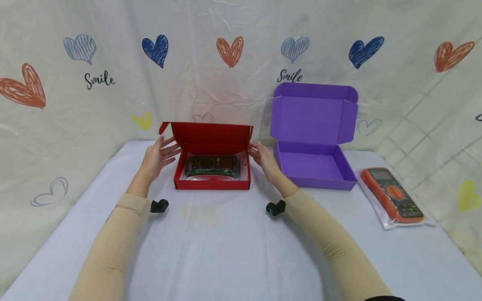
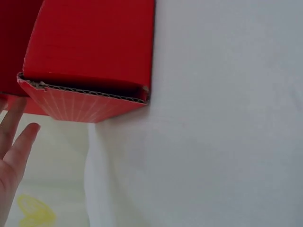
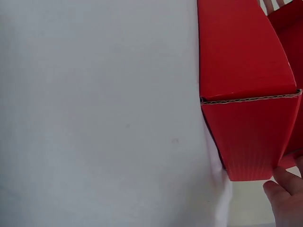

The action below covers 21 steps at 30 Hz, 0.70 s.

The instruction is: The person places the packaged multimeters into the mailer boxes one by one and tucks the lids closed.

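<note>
A red cardboard box (image 1: 212,184) stands in the middle of the table, its lid (image 1: 211,134) raised and leaning forward over the tray. Inside lies a dark multimeter (image 1: 212,164) in clear plastic. At the box's left, my left hand (image 1: 153,158) has its fingers spread by the lid's side flap; in the left wrist view its fingers (image 2: 19,149) reach behind the box corner. On the opposite side my right hand (image 1: 266,161) holds its fingers near the lid's right edge. The right wrist view has these fingers (image 3: 282,182) beside the box's side wall; contact is hard to tell.
Right of the red box stands a purple box (image 1: 316,183) with its lid upright. Farther right, an orange multimeter (image 1: 395,193) lies in a clear bag. A white cloth (image 1: 222,251) covers the table, and a heart-printed curtain (image 1: 256,21) hangs behind.
</note>
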Each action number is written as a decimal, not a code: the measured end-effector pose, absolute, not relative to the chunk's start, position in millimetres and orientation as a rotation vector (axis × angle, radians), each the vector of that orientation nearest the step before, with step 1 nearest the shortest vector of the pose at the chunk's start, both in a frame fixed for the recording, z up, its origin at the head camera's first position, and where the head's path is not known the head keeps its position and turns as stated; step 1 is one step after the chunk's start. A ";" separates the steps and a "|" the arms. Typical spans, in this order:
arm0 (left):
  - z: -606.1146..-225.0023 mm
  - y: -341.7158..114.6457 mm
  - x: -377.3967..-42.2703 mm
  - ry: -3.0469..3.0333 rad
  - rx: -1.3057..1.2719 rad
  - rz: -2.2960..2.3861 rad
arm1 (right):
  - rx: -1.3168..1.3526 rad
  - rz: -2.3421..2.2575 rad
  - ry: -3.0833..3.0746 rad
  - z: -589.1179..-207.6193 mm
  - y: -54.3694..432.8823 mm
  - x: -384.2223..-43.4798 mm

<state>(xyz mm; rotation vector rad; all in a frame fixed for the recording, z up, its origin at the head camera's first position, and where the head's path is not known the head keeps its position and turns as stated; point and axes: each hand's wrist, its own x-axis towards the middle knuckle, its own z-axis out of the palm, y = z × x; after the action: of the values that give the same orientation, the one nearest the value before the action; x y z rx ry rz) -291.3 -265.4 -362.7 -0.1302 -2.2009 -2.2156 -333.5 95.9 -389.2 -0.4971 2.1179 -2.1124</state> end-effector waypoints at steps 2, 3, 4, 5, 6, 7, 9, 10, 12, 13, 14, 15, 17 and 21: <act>-365.1 -267.1 -291.1 -2.192 -0.126 -2.228 | -0.500 -2.096 2.132 -390.0 96.4 -333.8; -366.2 -267.8 -291.4 -2.186 -0.131 -2.234 | -0.497 -2.094 2.136 -390.5 96.6 -333.7; -366.7 -268.3 -291.2 -2.187 -0.133 -2.236 | -0.491 -2.092 2.138 -390.7 96.8 -333.7; -367.3 -269.2 -291.1 -2.198 -0.136 -2.230 | -0.484 -2.092 2.135 -390.5 96.9 -333.4; -367.2 -270.1 -290.6 -2.209 -0.137 -2.230 | -0.480 -2.094 2.127 -390.1 97.2 -333.2; -367.1 -270.8 -290.2 -2.216 -0.137 -2.237 | -0.480 -2.097 2.115 -389.5 97.8 -333.0; -365.7 -272.4 -289.2 -2.221 -0.137 -2.274 | -0.483 -2.098 2.082 -387.3 99.5 -332.5; -364.4 -273.3 -288.8 -2.221 -0.140 -2.297 | -0.488 -2.087 2.075 -385.5 100.7 -332.3; -360.4 -274.8 -288.5 -2.207 -0.144 -2.357 | -0.497 -2.072 2.057 -380.6 103.5 -331.7; -357.5 -275.3 -288.4 -2.194 -0.154 -2.389 | -0.505 -2.057 2.059 -377.4 105.0 -331.2; -354.1 -275.6 -288.3 -2.186 -0.167 -2.409 | -0.513 -2.041 2.064 -373.7 106.5 -330.5; -350.3 -275.8 -288.1 -2.180 -0.179 -2.422 | -0.522 -2.021 2.082 -369.5 107.6 -329.8; -341.5 -275.8 -287.7 -2.181 -0.193 -2.426 | -0.546 -1.995 2.102 -360.6 108.8 -328.4; -322.4 -275.4 -287.0 -2.216 -0.175 -2.405 | -0.588 -1.945 2.191 -340.1 107.7 -324.3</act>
<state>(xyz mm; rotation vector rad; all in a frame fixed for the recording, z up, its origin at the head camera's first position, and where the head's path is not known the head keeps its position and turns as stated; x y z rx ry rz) -287.0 -275.4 -322.4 -0.1746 -2.2158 -2.4051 -324.3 107.7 -340.1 -0.5876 2.1914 -1.9447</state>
